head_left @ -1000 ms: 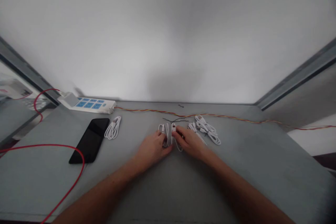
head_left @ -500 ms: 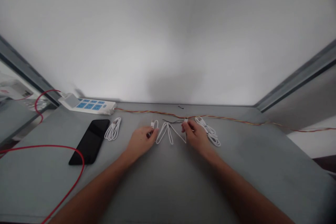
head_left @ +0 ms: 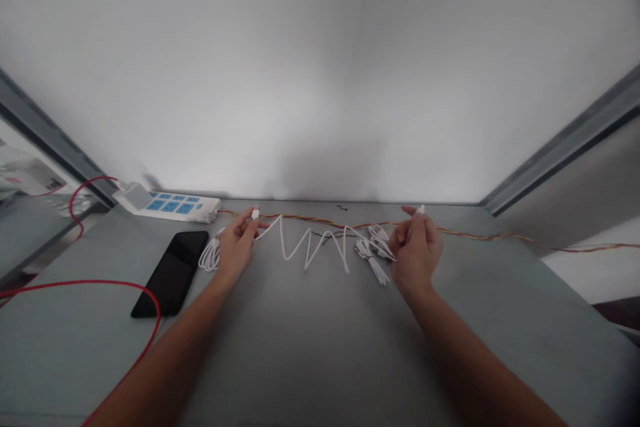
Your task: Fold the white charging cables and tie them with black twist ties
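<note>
A white USB cable stretches in zigzag bends between my two hands. My left hand pinches its USB plug, which points up from the fingertips. At the other end, my right hand grips the white connector between thumb and fingers. One coiled white cable lies partly behind my left hand. Beside my right hand rest bundled white cables bound with dark ties. A thin black twist tie lies on the table behind the stretched cable.
A black smartphone lies on the grey table at left. Behind it is a power strip with a plugged-in charger. A red cable loops across the left side; a twisted red-yellow wire runs along the back.
My hands have moved apart, the left to the left and the right to the right, drawing the folded cable out wider. A bundled cable beside my right hand now shows more.
</note>
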A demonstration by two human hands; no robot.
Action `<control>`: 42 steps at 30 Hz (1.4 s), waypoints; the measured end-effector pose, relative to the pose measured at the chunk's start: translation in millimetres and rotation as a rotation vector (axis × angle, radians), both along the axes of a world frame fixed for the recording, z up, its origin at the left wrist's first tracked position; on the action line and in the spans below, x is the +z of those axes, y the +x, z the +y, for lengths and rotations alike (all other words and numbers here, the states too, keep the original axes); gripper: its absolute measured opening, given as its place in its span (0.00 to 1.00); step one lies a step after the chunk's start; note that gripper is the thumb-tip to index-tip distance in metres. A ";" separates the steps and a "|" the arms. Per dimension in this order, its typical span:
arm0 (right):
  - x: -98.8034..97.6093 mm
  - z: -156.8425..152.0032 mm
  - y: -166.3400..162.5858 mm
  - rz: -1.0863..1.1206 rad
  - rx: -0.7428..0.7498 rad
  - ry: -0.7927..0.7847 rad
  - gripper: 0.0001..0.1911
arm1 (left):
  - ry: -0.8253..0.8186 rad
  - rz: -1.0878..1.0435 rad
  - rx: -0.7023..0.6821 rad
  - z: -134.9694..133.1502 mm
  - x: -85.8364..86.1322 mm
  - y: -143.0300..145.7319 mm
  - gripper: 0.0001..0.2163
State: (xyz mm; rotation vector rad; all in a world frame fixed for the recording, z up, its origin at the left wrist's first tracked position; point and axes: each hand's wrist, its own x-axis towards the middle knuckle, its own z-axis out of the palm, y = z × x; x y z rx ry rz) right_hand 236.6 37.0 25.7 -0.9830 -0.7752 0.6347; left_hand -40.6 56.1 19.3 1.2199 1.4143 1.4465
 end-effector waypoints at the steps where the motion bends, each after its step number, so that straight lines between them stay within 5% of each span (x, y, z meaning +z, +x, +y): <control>1: -1.6 0.8 0.5 -0.009 0.030 -0.017 0.18 | -0.019 -0.041 -0.013 2.0 -0.2 -2.2 0.23; 7: -12.9 -5.4 -9.7 -0.401 0.247 -0.114 0.16 | -0.140 -0.124 -0.206 6.3 -4.4 -4.0 0.21; 12: -16.5 -10.0 -14.3 -0.741 0.276 -0.040 0.11 | -0.155 -0.066 -0.188 6.6 -6.2 -1.1 0.18; 17: -25.3 -9.4 -13.5 -0.703 0.335 -0.080 0.10 | -0.107 0.032 -0.249 2.0 -1.5 0.4 0.20; 22: -27.5 -12.6 -14.0 -0.765 0.324 -0.059 0.09 | 0.018 0.209 -0.344 -6.9 2.8 3.9 0.13; 29: -30.9 -11.5 -14.4 -0.801 0.338 -0.074 0.09 | -0.092 0.215 -0.523 -7.9 -2.7 4.2 0.08; 42: -31.6 -12.9 -15.4 -0.956 0.399 0.098 0.07 | -0.111 0.345 -0.602 -9.3 -5.1 4.4 0.10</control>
